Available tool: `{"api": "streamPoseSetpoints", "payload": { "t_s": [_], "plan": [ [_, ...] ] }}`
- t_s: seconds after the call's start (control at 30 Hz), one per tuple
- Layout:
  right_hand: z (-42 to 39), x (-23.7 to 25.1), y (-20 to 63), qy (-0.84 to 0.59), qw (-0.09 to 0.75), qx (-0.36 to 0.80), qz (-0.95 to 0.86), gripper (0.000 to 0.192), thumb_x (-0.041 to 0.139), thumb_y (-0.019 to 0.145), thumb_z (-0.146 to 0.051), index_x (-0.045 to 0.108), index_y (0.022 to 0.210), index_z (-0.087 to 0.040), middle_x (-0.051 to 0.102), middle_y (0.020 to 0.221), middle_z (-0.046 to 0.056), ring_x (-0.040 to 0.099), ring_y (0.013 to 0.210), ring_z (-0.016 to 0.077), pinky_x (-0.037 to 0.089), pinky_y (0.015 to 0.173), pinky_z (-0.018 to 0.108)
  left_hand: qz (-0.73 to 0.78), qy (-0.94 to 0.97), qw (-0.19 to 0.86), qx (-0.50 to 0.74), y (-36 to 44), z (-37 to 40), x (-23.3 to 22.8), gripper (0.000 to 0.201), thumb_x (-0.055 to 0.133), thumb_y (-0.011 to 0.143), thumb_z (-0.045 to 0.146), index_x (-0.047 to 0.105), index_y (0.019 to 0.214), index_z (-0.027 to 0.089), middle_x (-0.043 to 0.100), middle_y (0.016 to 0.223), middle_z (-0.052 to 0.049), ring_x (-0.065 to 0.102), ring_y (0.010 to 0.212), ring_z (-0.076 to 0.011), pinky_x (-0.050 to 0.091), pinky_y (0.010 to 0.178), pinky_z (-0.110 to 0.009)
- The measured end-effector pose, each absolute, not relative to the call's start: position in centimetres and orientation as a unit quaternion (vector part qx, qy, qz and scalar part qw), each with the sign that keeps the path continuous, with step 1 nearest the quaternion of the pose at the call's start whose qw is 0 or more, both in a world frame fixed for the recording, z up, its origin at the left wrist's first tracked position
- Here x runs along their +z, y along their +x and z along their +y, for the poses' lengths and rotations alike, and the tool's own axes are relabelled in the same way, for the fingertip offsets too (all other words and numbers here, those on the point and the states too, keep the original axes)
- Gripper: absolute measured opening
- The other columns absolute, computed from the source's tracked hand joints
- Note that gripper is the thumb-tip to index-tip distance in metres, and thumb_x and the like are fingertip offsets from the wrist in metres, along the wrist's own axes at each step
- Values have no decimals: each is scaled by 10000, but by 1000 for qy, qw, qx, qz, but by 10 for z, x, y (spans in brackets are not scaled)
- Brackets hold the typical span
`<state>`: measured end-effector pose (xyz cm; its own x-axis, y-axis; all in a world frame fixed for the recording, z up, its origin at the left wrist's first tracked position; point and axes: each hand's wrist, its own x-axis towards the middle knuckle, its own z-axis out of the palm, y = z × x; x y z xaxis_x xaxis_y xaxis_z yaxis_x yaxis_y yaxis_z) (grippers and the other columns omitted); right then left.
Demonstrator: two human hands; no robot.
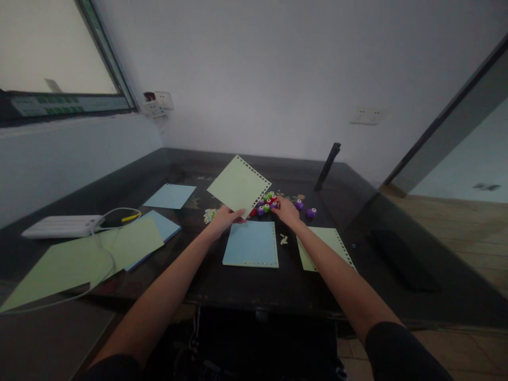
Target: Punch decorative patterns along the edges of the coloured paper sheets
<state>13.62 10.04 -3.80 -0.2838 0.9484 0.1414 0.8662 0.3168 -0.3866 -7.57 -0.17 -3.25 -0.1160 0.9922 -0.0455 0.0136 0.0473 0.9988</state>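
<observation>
My left hand pinches the near corner of a light green paper sheet with a punched right edge and holds it tilted above the dark table. My right hand rests on a cluster of small paper punches, green, red and purple; whether it grips one I cannot tell. Two purple punches sit just right of that hand. A blue sheet with punched edges lies flat between my forearms. Another green sheet lies under my right forearm. Paper scraps lie beside the blue sheet.
Green and blue sheets are stacked at the left, with a blue sheet farther back. A white power strip with a cable and a yellow pen lie at the far left. A black stick-like object stands at the back.
</observation>
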Motion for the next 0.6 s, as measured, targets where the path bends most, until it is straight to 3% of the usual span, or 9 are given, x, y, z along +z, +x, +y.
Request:
{"api": "streamPoseSetpoints", "payload": {
  "t_s": [0.2,0.37,0.6],
  "plan": [
    [95,-38,137,-539,222,68,-809,369,637,773,-280,569,1128,-210,516,1192,106,514,1081,241,432,847,339,546,458,470,520,-75,-3,-30,215,650,734,229,657,889,80,715,770,-96,628,562,-132,521,620,-264],
    [92,-38,131,-481,246,57,-840,226,654,754,-265,640,973,-212,509,1104,83,484,1057,232,403,891,351,552,458,465,519,-76,-2,-31,232,678,710,262,664,853,80,714,759,-102,640,578,-147,517,612,-264],
    [101,-37,126,-474,272,81,-833,193,597,778,-217,658,960,-196,537,1026,80,498,1010,208,387,899,331,545,465,459,525,-78,1,-33,269,693,694,278,662,869,76,712,785,-106,634,565,-144,521,619,-278]
  ]
}}
